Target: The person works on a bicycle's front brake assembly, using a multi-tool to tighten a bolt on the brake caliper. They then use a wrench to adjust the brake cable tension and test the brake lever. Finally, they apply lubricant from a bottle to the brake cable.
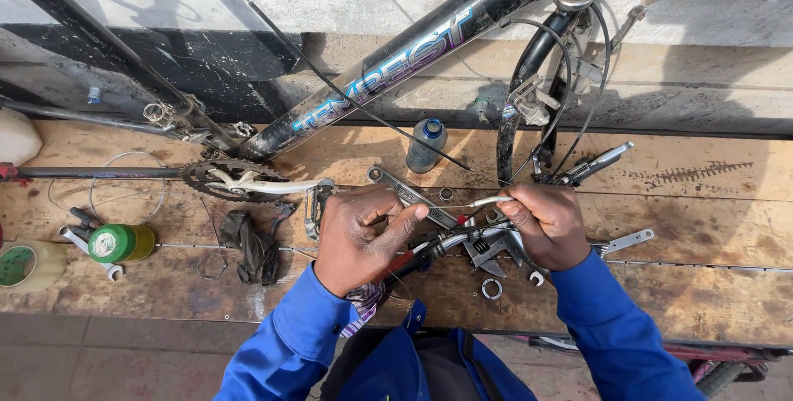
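Worn wooden planks made up the bench (702, 227), which ran across the middle of the frame below a pale concrete wall, with a black bicycle frame (396, 66) leaning above it. At lower centre, the left hand (359, 240) was closed in a pinch on a thin cable (446, 205), while the right hand (545, 223) gripped the white cable housing (489, 200) just beside it. Judging by this, the cable was being fed into the housing; the next move seemed to call for a steady push with both ends kept in line. Under the hands lay spanners (413, 196), a chrome brake lever (462, 240) and loose washers (491, 288). A crank and chainring (235, 180) sat to the left, a dark rag (252, 244) below it, a green can (120, 242) at far left and a small plastic bottle (427, 145) above centre. Loops of black cable (537, 95) hung close above the right hand, crowding the working space.
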